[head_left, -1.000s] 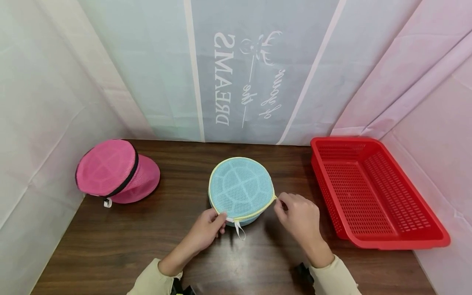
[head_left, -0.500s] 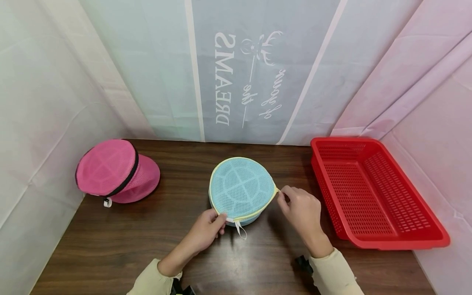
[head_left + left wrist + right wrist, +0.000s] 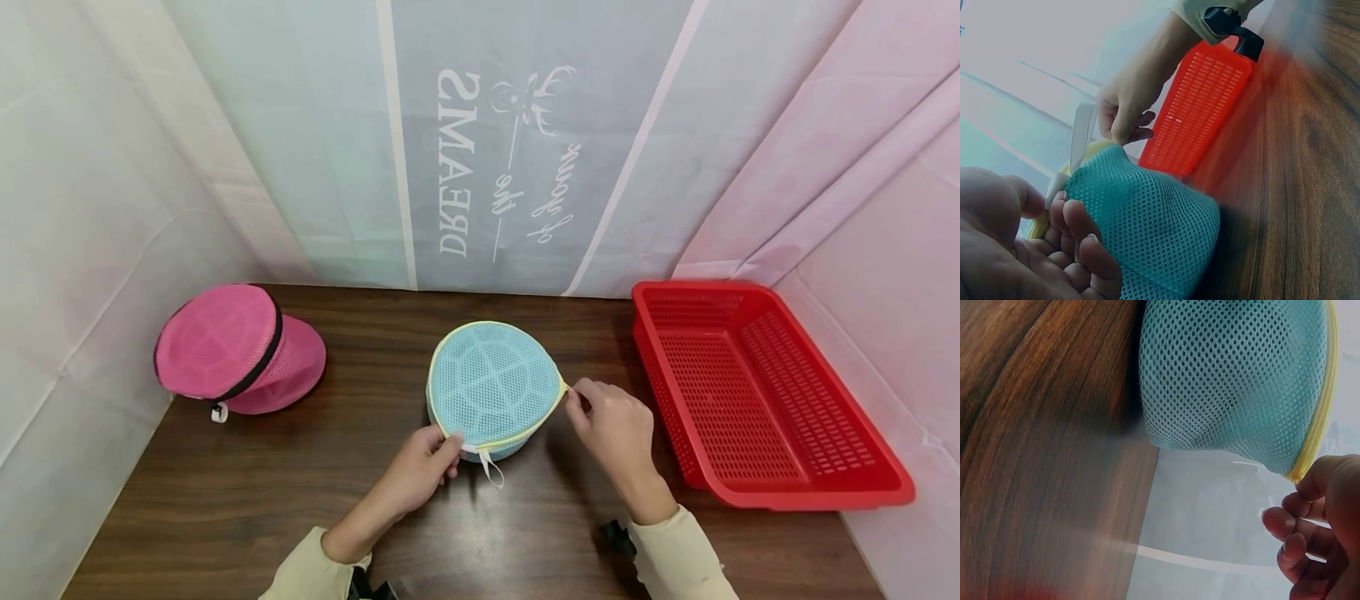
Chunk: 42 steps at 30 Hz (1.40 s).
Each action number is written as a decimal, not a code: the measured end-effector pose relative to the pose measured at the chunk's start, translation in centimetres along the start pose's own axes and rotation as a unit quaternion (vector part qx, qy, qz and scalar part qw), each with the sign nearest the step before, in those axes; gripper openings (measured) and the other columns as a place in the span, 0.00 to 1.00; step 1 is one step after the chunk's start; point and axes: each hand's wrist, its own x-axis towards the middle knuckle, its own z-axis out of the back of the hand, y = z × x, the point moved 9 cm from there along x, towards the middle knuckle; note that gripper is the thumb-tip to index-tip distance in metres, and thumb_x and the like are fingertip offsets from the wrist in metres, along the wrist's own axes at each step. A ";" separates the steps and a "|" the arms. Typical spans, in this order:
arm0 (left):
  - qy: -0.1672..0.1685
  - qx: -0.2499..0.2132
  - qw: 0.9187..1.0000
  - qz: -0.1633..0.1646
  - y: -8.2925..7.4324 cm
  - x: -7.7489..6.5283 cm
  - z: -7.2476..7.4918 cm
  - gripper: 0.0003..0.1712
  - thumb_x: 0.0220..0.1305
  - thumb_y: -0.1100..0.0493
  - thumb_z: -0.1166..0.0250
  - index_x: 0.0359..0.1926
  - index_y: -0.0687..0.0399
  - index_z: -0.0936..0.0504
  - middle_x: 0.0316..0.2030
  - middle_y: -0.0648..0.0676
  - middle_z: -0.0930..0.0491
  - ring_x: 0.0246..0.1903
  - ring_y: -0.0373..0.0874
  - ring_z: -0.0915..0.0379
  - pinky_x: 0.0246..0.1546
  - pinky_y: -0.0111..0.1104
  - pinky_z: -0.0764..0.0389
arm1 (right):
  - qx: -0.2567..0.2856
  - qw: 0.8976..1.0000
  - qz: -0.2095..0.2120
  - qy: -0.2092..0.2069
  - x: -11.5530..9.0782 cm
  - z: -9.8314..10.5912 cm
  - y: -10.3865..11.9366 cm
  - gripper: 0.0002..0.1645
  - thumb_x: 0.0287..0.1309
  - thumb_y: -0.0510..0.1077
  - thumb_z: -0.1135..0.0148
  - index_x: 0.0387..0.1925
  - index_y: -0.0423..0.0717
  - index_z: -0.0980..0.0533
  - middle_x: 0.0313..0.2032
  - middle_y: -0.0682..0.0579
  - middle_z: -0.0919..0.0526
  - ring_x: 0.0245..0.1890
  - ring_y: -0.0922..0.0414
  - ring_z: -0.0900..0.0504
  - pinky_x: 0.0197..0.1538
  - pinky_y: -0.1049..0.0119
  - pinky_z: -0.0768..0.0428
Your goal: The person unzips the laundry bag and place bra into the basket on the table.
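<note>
A light blue mesh laundry bag [image 3: 491,383] with a yellow zipper around its top stands upright on the table. My left hand [image 3: 422,468] pinches its front rim beside a white loop tag [image 3: 491,471]; the left wrist view shows thumb and fingertips on the yellow edge. At the right side of the rim my right hand [image 3: 613,435] pinches the zipper's end between thumb and forefinger, and the rim is drawn to a point there. The right wrist view shows the yellow zipper [image 3: 1319,434] running down to that hand; the puller itself is hidden.
A pink mesh laundry bag [image 3: 221,342] with a black zipper leans over at the table's left. On the right stands a red plastic basket [image 3: 678,408]. Fabric curtains [image 3: 322,167] enclose the back and sides of the wooden table [image 3: 225,517].
My right hand has shifted slightly up and right along the rim, drawing the bag's right edge into a sharper point. The left hand keeps its hold in nearly the same place.
</note>
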 end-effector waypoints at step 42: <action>-0.074 -0.102 0.992 -0.010 0.1 0.6 2.3 0.14 0.78 0.58 0.45 0.40 0.68 0.26 0.29 0.53 0.26 0.29 0.41 0.29 0.31 0.30 0.25 | 0.049 0.999 -0.014 0.017 -1.4 1.2 2.2 0.14 0.53 0.39 0.39 0.16 0.55 0.28 0.13 0.61 0.41 0.14 0.63 0.42 0.16 0.68 0.41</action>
